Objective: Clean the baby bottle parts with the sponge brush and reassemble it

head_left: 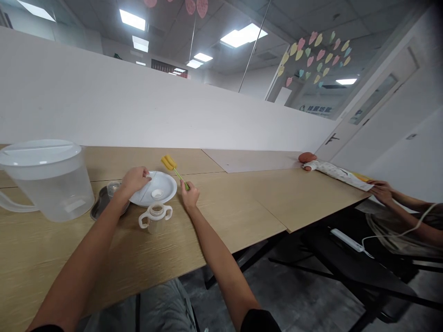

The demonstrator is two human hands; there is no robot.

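A: In the head view, what are the hands doing?
B: The right hand [190,195], just right of a white plate [169,188], has its fingers closed around the green handle of a sponge brush [168,162]. The brush slants away to the far left, its yellow head beyond the plate.
A: And the left hand?
B: The left hand [134,181] is over the plate's left side, its fingers bent and drawn close together. I cannot tell whether they pinch anything.
A: What is around them?
B: On the plate lies a small white round piece [157,193]. On its near side stands a clear two-handled cup [156,223], upright, its top open. To the left, a dark tray [99,207], partly behind the left arm, carries a small clear container [112,187]. Farther left stands a big translucent pitcher [51,182] with a white lid. All rest on a wood-toned counter [228,212].
A: Anything on the right?
B: At the far right, another person's hands [382,191] touch a white patterned item [341,175]. Beside it sits a reddish-brown rounded object [307,157].
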